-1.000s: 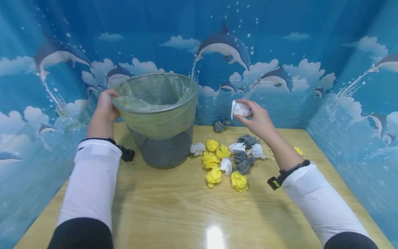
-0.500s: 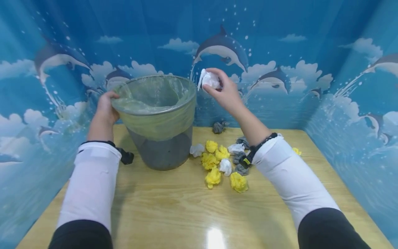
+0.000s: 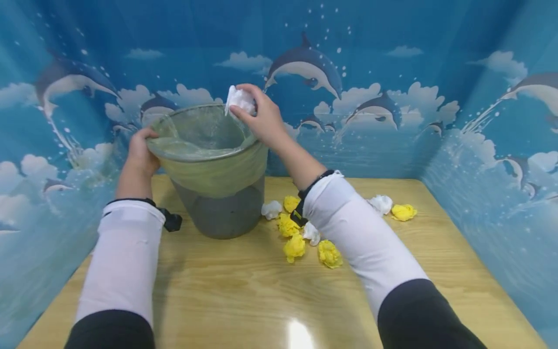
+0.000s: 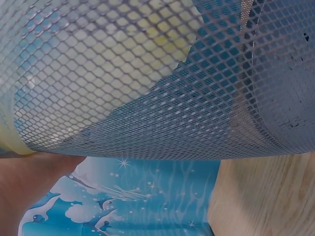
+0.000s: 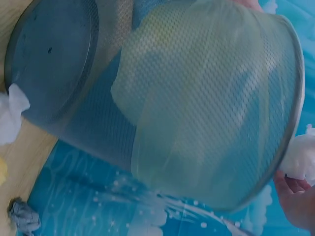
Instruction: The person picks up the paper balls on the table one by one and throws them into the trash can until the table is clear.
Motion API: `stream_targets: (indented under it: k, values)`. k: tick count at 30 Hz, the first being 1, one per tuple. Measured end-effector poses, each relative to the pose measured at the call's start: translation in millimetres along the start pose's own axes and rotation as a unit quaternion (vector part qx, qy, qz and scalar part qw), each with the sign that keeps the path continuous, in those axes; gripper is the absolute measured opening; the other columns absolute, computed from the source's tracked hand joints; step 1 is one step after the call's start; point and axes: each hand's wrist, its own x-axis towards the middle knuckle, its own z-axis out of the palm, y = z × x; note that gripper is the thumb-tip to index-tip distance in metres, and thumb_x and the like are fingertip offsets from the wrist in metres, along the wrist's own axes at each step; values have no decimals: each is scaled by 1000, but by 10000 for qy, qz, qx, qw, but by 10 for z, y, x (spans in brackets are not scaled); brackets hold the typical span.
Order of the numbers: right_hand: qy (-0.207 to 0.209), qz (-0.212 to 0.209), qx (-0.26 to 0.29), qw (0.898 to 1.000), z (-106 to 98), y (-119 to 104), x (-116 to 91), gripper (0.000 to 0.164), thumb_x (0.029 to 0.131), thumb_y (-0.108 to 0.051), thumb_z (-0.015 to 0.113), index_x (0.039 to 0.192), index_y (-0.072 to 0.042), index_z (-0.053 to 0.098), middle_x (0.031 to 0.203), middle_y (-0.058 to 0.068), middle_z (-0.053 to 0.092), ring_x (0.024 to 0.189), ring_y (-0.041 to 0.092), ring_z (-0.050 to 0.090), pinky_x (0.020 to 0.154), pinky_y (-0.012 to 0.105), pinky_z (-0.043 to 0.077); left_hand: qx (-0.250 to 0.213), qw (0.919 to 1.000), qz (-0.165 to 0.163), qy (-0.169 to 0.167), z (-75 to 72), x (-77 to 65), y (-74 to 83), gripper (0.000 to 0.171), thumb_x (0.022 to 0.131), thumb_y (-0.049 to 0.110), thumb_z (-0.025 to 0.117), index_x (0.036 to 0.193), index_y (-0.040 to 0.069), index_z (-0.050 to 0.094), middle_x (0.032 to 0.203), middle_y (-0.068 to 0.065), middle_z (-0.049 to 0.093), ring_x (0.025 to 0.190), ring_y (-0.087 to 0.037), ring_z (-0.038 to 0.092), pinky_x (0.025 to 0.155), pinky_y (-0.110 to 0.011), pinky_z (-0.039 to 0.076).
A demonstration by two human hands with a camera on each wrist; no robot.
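Observation:
A grey mesh wastebasket (image 3: 222, 213), lined with a thin yellowish-green bag (image 3: 209, 177), stands on the table at left of centre. My left hand (image 3: 143, 150) grips its left rim, with the thumb over the edge. In the left wrist view the mesh wall (image 4: 162, 123) fills most of the picture. My right hand (image 3: 266, 116) pinches a crumpled white paper ball (image 3: 240, 99) over the far right part of the rim. The right wrist view also shows that paper ball (image 5: 300, 157) beside the rim, in the fingers (image 5: 295, 201). The bottom inside the bag is hidden.
Right of the wastebasket lie crumpled balls: several yellow ones (image 3: 294, 247) and white ones (image 3: 271, 210). A dark grey ball (image 5: 23, 216) shows in the right wrist view. My right forearm covers part of the pile. A dolphin-print curtain (image 3: 370, 72) surrounds the wooden table (image 3: 235, 291).
My right hand has carried the white paper ball left and up, from above the pile to over the wastebasket's rim. My left hand has kept its grip on the rim.

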Motion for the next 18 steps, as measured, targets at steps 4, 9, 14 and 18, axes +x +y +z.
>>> stream_targets:
  k: [4,9,14,18]
  values:
    - [-214,-81,-158,9996,156,-17,31,52,94,-30,63,142,-20,47,142,4,49,116,17,54,85,29,50,102,9999,-101,-89,-10,-11,11,67,101,23,31,151,42,-9,158,22,-14,148,-5,2,97,-19,33]
    - [-298,-65,-554,9980,258,20,40,50,93,-27,65,140,-20,49,137,7,52,109,20,57,80,29,51,80,9999,-76,-30,-11,-5,8,68,101,23,34,152,42,-7,157,24,-15,147,-2,-4,105,-19,24]
    - [-323,-42,-792,9963,282,42,39,50,93,-28,65,140,-21,49,134,6,54,106,20,58,79,30,51,-5,10000,-22,-15,-9,2,9,71,100,22,36,152,40,-9,158,22,-13,141,-5,22,87,-18,37]
    - [-370,-60,-821,9959,283,42,37,50,94,-28,64,141,-21,49,136,5,53,107,20,58,80,30,51,57,10000,-40,45,-15,2,2,71,100,23,37,152,40,-9,159,21,-12,138,-6,25,82,-19,38]
